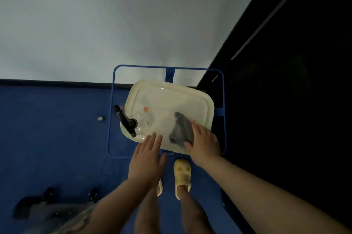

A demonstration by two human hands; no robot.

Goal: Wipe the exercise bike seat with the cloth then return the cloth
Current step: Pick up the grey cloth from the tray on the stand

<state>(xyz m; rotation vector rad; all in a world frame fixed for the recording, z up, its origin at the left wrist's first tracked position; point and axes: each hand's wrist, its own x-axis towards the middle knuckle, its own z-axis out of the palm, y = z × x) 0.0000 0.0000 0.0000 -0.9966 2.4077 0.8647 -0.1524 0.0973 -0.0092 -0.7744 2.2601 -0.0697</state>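
A crumpled grey cloth lies on the near right part of a cream tray. My right hand rests on the cloth's right edge with fingers spread over it; whether they grip it is unclear. My left hand hovers flat and open over the tray's near edge, holding nothing. The exercise bike seat is out of view; a dark, partly plastic-wrapped piece of equipment shows at the bottom left.
The tray sits in a blue wire-frame stand against a pale wall. A clear spray bottle with a black trigger head lies on the tray's left side. Blue floor, my yellow slippers below, a dark panel at right.
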